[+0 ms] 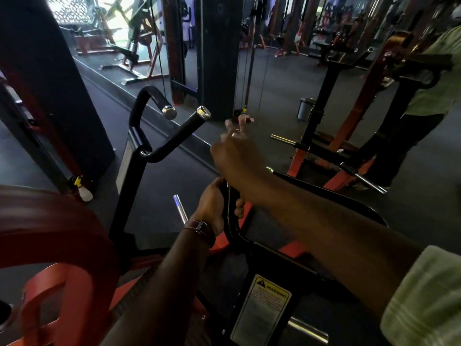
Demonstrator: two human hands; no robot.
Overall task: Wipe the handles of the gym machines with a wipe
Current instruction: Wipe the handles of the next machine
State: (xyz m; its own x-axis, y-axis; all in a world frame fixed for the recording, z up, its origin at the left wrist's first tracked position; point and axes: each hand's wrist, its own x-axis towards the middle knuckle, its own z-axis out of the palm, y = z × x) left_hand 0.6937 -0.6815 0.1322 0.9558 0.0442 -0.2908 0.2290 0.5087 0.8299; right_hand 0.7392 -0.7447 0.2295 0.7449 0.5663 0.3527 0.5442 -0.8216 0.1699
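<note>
Head view looks down over a plate-loaded machine with a black frame and orange parts. The left hand (216,203) is wrapped round a black upright bar (230,221) near the middle of the frame, fingers curled round its far side, thumb on the near side. The right hand (237,156) is lifted above and beyond it, blurred, with fingers partly spread toward the mirror; nothing can be made out between them, though blur hides the fingertips. So one grip is closed on the bar and the other is loose and appears empty.

No wipe can be seen anywhere: it may be bunched inside the left palm against the bar, but the frame does not show it. The handles that the task names stand to the left: a straight black handle (182,136) with a chrome end cap, and a curved handle (152,98) just behind it, both untouched by either hand.

To do this step well, I judge that the cloth should be wrapped fully round the tube and drawn along its whole length, with a twist so the far side is covered too. The end caps and the bend where the handles join the post deserve a pass as well. The free hand could steady the frame so the arm does not swing. A warning label (264,308) sits low on the frame, and a person in a green shirt (434,78) shows at the right edge.
</note>
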